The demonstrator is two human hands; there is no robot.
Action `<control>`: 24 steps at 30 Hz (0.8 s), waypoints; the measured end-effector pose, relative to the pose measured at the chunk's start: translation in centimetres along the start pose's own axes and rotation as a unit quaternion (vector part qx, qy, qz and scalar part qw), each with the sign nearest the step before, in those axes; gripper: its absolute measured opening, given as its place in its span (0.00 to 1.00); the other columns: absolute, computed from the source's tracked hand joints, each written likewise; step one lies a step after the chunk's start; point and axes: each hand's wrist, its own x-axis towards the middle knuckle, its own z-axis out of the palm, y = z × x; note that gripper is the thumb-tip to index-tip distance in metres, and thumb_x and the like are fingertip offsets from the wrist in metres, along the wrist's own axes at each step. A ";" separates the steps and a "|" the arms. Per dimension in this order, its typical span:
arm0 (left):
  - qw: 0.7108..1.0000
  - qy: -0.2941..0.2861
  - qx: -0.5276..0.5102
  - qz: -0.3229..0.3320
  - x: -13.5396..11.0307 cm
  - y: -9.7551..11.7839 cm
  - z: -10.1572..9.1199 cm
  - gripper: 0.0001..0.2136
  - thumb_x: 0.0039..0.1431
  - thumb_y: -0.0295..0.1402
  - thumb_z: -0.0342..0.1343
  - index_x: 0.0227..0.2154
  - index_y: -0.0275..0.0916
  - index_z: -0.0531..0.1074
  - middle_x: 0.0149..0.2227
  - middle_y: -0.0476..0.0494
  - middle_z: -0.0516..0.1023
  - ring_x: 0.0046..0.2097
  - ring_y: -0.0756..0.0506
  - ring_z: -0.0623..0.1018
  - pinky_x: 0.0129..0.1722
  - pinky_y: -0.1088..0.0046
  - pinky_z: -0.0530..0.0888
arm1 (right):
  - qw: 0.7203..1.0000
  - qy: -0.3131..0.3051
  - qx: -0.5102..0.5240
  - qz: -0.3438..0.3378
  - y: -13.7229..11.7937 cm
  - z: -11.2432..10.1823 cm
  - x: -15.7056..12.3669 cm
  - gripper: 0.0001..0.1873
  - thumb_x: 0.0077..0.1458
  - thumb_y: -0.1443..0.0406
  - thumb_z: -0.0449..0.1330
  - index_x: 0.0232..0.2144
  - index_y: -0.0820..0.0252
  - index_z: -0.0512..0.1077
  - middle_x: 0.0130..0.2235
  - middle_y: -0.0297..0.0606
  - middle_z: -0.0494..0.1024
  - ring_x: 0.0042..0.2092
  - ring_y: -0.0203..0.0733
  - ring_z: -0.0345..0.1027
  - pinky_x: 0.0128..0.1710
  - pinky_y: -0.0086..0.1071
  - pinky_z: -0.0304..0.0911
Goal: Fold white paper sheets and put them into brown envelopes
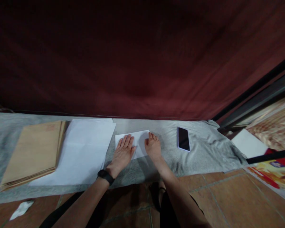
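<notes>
A grey cloth point(204, 158) formed the work surface, its far edge along dark red fabric point(142, 63), its near edge above a tiled floor point(223, 198). Near the cloth's middle, between large white sheets point(87, 148) and a smartphone point(184, 139), lay a small white paper point(140, 144), its long axis running left to right, the right end angled slightly toward the far edge. The left hand point(123, 151) lay flat on it, fingers slightly apart; the right hand point(153, 148) had its fingers together at the right end, whether pinching I could not tell.

Perhaps a home, judging by the tiled floor point(230, 199), red hanging fabric point(142, 63) and grey cloth point(209, 155).
</notes>
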 end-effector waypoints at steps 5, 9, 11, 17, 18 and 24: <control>1.000 0.000 -0.009 0.005 -0.1 0.0 -0.2 0.27 0.69 0.40 0.43 0.66 0.32 0.61 0.71 0.32 0.57 0.73 0.36 0.51 0.71 0.51 0.48 | 0.998 -0.009 0.003 0.065 0.9 -1.4 0.2 0.22 0.65 0.64 0.53 0.58 0.63 0.69 0.51 0.51 0.78 0.48 0.49 0.75 0.48 0.36 0.68; 1.000 0.002 0.010 0.012 -0.1 0.0 -0.3 0.27 0.69 0.40 0.42 0.66 0.32 0.61 0.70 0.32 0.58 0.73 0.36 0.52 0.71 0.51 0.49 | 0.994 -0.053 0.024 0.092 1.4 -1.9 0.2 0.18 0.63 0.66 0.55 0.55 0.62 0.70 0.48 0.49 0.79 0.45 0.48 0.77 0.44 0.34 0.67; 0.999 -0.001 0.044 0.019 -0.1 0.0 -0.4 0.27 0.70 0.40 0.41 0.66 0.33 0.61 0.71 0.33 0.58 0.73 0.37 0.53 0.71 0.51 0.51 | 0.991 -0.080 0.050 0.092 1.8 -2.2 0.3 0.18 0.62 0.68 0.55 0.54 0.61 0.70 0.45 0.46 0.81 0.46 0.46 0.77 0.45 0.32 0.67; 0.990 -0.013 0.136 0.029 -0.1 0.4 -0.1 0.26 0.71 0.40 0.39 0.67 0.34 0.61 0.71 0.35 0.58 0.72 0.37 0.56 0.70 0.53 0.55 | 0.988 -0.117 0.067 0.080 3.2 -2.4 -0.8 0.20 0.58 0.72 0.55 0.52 0.59 0.70 0.40 0.38 0.82 0.43 0.44 0.77 0.44 0.31 0.66; 0.989 -0.013 0.141 0.031 -0.1 0.6 0.0 0.26 0.71 0.39 0.39 0.67 0.34 0.61 0.71 0.35 0.59 0.72 0.37 0.56 0.70 0.53 0.55 | 0.989 -0.108 0.060 0.079 3.5 -2.4 -1.1 0.20 0.58 0.72 0.54 0.53 0.59 0.70 0.40 0.38 0.82 0.43 0.44 0.77 0.44 0.31 0.66; 0.988 -0.013 0.154 0.027 0.3 1.5 0.4 0.26 0.71 0.37 0.38 0.67 0.34 0.61 0.71 0.37 0.58 0.72 0.36 0.55 0.70 0.49 0.52 | 1.000 0.020 0.011 -0.010 3.5 -2.5 -2.1 0.23 0.63 0.71 0.52 0.60 0.65 0.67 0.52 0.51 0.78 0.54 0.50 0.72 0.55 0.40 0.66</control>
